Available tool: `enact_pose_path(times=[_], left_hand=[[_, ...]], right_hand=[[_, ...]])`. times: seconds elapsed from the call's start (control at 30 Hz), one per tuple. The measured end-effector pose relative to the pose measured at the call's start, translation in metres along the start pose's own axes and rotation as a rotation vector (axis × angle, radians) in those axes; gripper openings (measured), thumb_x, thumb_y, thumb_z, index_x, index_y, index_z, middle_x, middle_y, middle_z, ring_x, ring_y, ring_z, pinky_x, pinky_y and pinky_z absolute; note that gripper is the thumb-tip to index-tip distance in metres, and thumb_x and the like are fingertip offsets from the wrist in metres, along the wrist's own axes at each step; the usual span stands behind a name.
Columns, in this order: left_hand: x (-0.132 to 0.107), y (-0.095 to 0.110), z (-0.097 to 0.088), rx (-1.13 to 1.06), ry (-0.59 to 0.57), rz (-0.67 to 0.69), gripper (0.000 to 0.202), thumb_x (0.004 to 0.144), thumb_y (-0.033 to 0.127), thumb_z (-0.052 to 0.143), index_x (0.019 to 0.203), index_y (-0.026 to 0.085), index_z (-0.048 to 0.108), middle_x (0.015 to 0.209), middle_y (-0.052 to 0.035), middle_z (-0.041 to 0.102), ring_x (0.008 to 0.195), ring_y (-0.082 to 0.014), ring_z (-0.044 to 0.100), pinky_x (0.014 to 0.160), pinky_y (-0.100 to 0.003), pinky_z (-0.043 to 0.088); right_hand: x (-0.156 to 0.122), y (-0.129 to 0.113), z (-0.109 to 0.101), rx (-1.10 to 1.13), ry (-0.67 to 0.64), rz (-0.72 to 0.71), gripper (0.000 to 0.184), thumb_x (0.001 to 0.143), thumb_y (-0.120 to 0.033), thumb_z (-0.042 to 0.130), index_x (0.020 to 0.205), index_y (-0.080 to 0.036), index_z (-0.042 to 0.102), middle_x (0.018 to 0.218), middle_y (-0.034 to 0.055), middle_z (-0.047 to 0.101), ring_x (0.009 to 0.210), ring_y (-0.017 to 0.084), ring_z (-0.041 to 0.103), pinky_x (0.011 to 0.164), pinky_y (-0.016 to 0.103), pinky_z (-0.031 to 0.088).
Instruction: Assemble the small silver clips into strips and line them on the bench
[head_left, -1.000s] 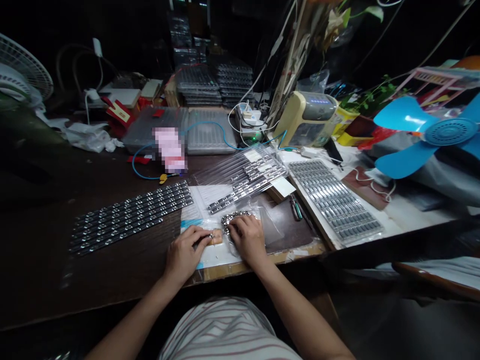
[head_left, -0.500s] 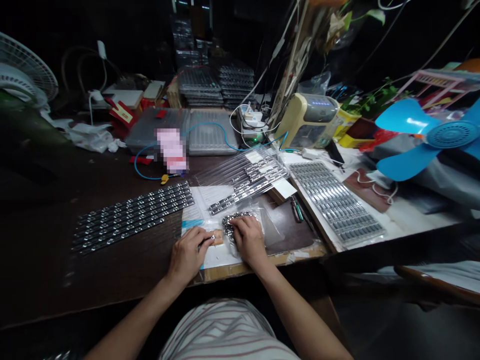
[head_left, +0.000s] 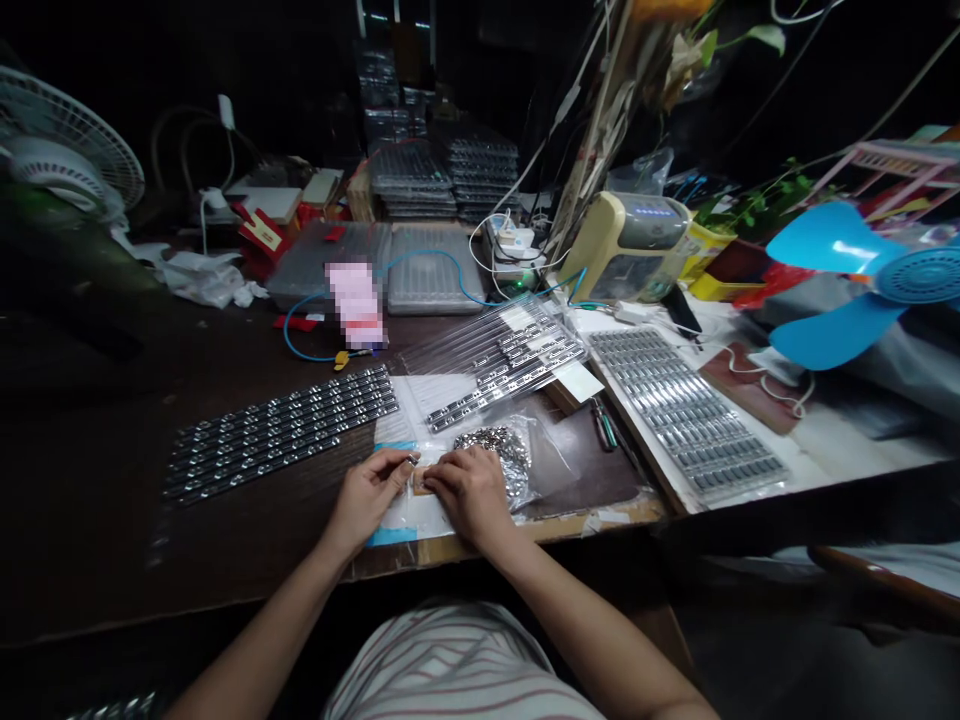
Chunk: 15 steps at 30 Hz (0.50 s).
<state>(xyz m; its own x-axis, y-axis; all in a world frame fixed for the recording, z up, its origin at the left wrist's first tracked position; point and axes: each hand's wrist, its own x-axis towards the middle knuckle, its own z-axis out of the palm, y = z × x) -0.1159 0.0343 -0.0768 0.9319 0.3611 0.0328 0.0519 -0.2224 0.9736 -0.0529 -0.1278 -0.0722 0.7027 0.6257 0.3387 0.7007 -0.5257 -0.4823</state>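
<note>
My left hand (head_left: 369, 502) is closed in a pinch on a small shiny metal part (head_left: 413, 459). Just to its right, my right hand (head_left: 471, 496) has its fingers drawn together at a small tan block (head_left: 418, 484); whatever the fingertips hold is too small to make out. The block rests on a white sheet (head_left: 390, 520) at the table's front edge. Behind and right of my right hand lies a clear plastic bag (head_left: 551, 455) with a heap of small metal pieces (head_left: 514, 455), partly hidden by that hand.
Rows of black strips with metal fittings (head_left: 277, 430) lie at left. A clear ribbed tray (head_left: 450, 355), partly filled, sits behind the hands. To the right are a screwdriver (head_left: 604, 425), another filled tray (head_left: 682, 415) and a blue fan (head_left: 840, 285).
My right hand has moved left from the heap of metal pieces to the tan block. My left hand still pinches its small part beside the block. The camera view has shifted slightly.
</note>
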Motion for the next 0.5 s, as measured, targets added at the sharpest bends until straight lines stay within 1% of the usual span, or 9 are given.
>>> enact_pose_path(times=[0.1, 0.17, 0.2, 0.27, 0.33, 0.4, 0.5], left_hand=[[-0.001, 0.001, -0.001, 0.011, -0.016, 0.012, 0.033, 0.078, 0.045, 0.062, 0.088, 0.015, 0.071, 0.086, -0.0077, 0.071, 0.080, -0.0193, 0.065, 0.071, -0.029, 0.052], [0.001, 0.003, -0.007, 0.079, -0.002, 0.056, 0.030, 0.081, 0.042, 0.059, 0.089, 0.016, 0.070, 0.089, -0.0078, 0.070, 0.083, -0.0193, 0.065, 0.070, -0.028, 0.052], [0.004, 0.004, -0.012, 0.148, 0.017, 0.089, 0.028, 0.082, 0.041, 0.057, 0.090, 0.017, 0.070, 0.091, -0.0075, 0.069, 0.084, -0.0193, 0.064, 0.069, -0.028, 0.052], [0.013, 0.007, -0.027, 0.360, 0.089, 0.171, 0.024, 0.084, 0.037, 0.055, 0.091, 0.019, 0.069, 0.095, -0.0065, 0.068, 0.086, -0.0195, 0.063, 0.071, -0.029, 0.050], [0.022, 0.009, -0.043, 0.607, 0.177, 0.241, 0.019, 0.084, 0.033, 0.055, 0.090, 0.022, 0.069, 0.095, -0.0057, 0.069, 0.087, -0.0210, 0.062, 0.076, -0.032, 0.048], [0.030, 0.007, -0.056, 0.803, 0.232, 0.290, 0.016, 0.083, 0.031, 0.057, 0.088, 0.023, 0.069, 0.092, -0.0053, 0.070, 0.088, -0.0233, 0.060, 0.081, -0.037, 0.044], [0.035, 0.000, -0.067, 0.926, 0.246, 0.313, 0.014, 0.082, 0.031, 0.058, 0.085, 0.025, 0.070, 0.090, -0.0054, 0.071, 0.088, -0.0254, 0.059, 0.081, -0.039, 0.041]], right_hand=[[-0.002, -0.001, -0.001, 0.008, -0.007, -0.003, 0.008, 0.087, -0.031, 0.063, 0.088, -0.029, 0.071, 0.089, -0.0002, 0.067, 0.082, 0.016, 0.052, 0.072, 0.032, 0.031], [-0.002, 0.000, -0.002, 0.013, -0.004, 0.000, 0.008, 0.087, -0.029, 0.063, 0.087, -0.028, 0.071, 0.090, 0.0004, 0.067, 0.083, 0.017, 0.052, 0.073, 0.032, 0.031], [-0.003, 0.000, -0.002, 0.012, -0.001, 0.001, 0.008, 0.087, -0.028, 0.062, 0.087, -0.027, 0.071, 0.090, 0.0008, 0.066, 0.083, 0.017, 0.052, 0.073, 0.032, 0.031], [-0.003, 0.001, -0.002, 0.008, 0.006, -0.005, 0.009, 0.087, -0.028, 0.062, 0.087, -0.027, 0.071, 0.088, 0.0014, 0.065, 0.083, 0.017, 0.051, 0.073, 0.033, 0.032], [-0.003, 0.000, 0.000, 0.005, 0.015, -0.015, 0.010, 0.088, -0.029, 0.062, 0.087, -0.028, 0.071, 0.087, 0.0016, 0.064, 0.083, 0.017, 0.051, 0.073, 0.032, 0.032], [-0.004, 0.000, 0.001, 0.006, 0.020, -0.025, 0.011, 0.088, -0.029, 0.061, 0.088, -0.029, 0.072, 0.086, 0.0019, 0.064, 0.082, 0.017, 0.051, 0.072, 0.032, 0.033], [-0.004, 0.002, -0.003, 0.001, 0.036, -0.034, 0.014, 0.088, -0.027, 0.060, 0.098, -0.028, 0.070, 0.090, 0.0033, 0.064, 0.084, 0.018, 0.052, 0.074, 0.033, 0.034]])
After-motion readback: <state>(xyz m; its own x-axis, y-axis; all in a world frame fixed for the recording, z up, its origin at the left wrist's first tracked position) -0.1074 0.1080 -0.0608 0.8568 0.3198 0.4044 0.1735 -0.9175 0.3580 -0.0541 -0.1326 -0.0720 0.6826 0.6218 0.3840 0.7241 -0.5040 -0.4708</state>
